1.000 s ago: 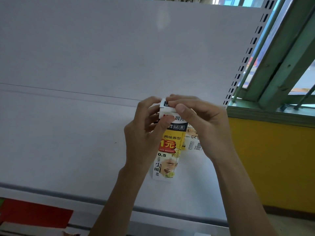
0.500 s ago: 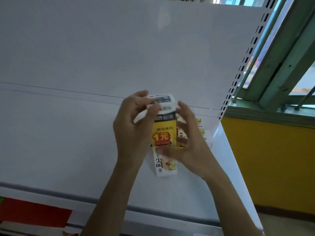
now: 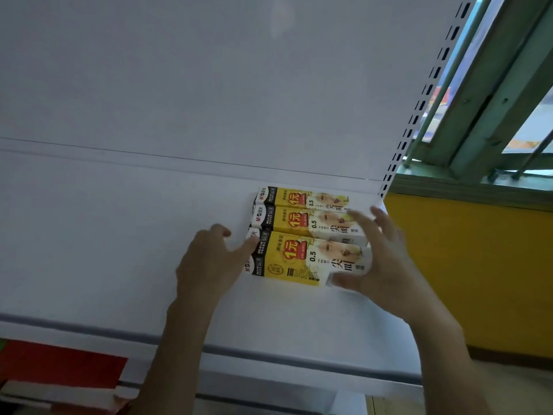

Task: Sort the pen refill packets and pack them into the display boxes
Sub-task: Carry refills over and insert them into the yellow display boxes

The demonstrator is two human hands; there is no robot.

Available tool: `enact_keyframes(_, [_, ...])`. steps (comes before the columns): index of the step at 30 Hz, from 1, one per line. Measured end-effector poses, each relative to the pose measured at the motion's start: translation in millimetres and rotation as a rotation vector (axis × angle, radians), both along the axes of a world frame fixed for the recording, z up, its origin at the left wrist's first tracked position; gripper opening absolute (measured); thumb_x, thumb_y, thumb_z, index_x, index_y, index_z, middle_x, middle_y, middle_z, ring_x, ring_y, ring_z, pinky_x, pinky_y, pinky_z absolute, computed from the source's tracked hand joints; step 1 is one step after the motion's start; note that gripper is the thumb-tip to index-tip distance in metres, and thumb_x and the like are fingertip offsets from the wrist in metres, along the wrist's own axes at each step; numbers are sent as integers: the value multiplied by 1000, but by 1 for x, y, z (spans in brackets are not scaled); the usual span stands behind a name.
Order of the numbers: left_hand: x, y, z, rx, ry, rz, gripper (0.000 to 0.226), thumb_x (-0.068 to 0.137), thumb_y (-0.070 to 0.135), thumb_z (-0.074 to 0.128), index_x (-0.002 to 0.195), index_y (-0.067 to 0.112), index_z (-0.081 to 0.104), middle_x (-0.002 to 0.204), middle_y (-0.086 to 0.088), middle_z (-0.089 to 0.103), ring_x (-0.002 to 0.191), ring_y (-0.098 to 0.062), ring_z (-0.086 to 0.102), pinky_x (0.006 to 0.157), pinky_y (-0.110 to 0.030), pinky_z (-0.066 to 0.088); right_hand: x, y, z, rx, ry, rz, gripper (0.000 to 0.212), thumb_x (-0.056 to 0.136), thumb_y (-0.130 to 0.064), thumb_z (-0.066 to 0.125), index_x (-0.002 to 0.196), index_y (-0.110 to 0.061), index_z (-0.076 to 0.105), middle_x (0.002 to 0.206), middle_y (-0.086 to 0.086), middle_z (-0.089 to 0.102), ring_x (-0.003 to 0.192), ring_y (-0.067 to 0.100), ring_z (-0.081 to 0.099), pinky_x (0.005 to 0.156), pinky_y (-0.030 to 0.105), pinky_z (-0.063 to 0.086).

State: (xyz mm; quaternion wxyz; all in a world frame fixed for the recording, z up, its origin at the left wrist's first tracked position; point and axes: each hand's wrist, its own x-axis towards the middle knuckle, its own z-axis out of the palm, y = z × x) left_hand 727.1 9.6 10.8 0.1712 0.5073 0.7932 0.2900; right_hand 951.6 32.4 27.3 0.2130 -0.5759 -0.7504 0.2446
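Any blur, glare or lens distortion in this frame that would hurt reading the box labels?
Head view: right hand smeared by motion, left hand sharper; large print on the nearest box readable, small print soft, no glare on it; a pale smudge on the back panel; daylight from the window at right; shelf front edge bows, wide-angle.

A shop: white display shelf point(image 3: 119, 235), slotted upright point(image 3: 419, 109), price-marked refill boxes point(image 3: 299, 259).
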Motion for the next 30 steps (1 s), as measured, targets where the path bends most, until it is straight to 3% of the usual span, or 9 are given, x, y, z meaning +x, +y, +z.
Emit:
enact_keyframes(2, [2,10,0,69,-171,-35,59,88,33,57,138,11,34,143,-6,36,127,-21,39,89,-26,31,-3,9,-6,-98,160,-80,120,54,-32,87,145,-36,9,154,-9,6,142,14,7,114,43,16])
enact_keyframes(4, [6,20,3,71,-331,-120,68,90,24,55,146,11,18,149,-3,27,132,-18,33,98,-29,31,-3,18,-12,-202,388,-101,120,43,-48,86,141,-39,18,146,-5,35,132,17,37,108,48,33])
enact_keyframes(6, [10,28,4,-3,-526,-204,85,86,25,62,148,17,5,143,5,30,128,-15,36,99,-32,34,-6,20,-12,-280,541,-105,85,48,-52,80,122,-42,39,121,-11,59,107,9,60,92,38,48])
enact_keyframes(9, [12,38,3,-48,-612,-282,106,75,24,75,148,21,-1,137,7,40,121,-14,44,97,-33,36,-13,25,-17,-270,625,-97,47,65,-49,73,102,-46,45,104,-17,66,89,4,66,78,27,49])
enact_keyframes(14, [8,52,-1,-3,-642,-319,110,69,24,79,148,25,3,124,10,50,113,-12,49,98,-33,38,-20,49,-33,-160,608,-285,34,81,-53,59,108,-35,53,99,-10,66,91,15,66,87,45,52])
enact_keyframes(17, [3,57,-6,5,-635,-338,86,70,27,78,139,32,28,115,14,60,110,-14,58,96,-35,46,-25,56,-34,-115,590,-334,23,89,-44,50,106,-30,57,95,-5,69,86,18,68,81,47,54])
enact_keyframes(21, [2,61,-9,54,-658,-340,58,73,26,76,111,44,36,98,17,62,95,-9,62,85,-30,50,-27,62,-35,-55,531,-400,17,94,-30,44,102,-26,59,91,-4,69,82,17,67,68,35,54])
enact_keyframes(24, [2,62,-13,88,-643,-349,48,75,27,75,98,46,38,93,23,59,91,-2,60,77,-24,49,-28,61,-35,-40,526,-408,18,94,-26,42,103,-23,58,92,-5,67,79,14,65,55,21,43])
enact_keyframes(30, [5,66,-18,184,-588,-278,46,78,31,71,116,34,45,93,19,59,81,2,57,66,-16,46,-31,66,-38,-29,563,-458,23,92,-21,40,97,-21,62,86,-3,67,77,14,63,54,20,40])
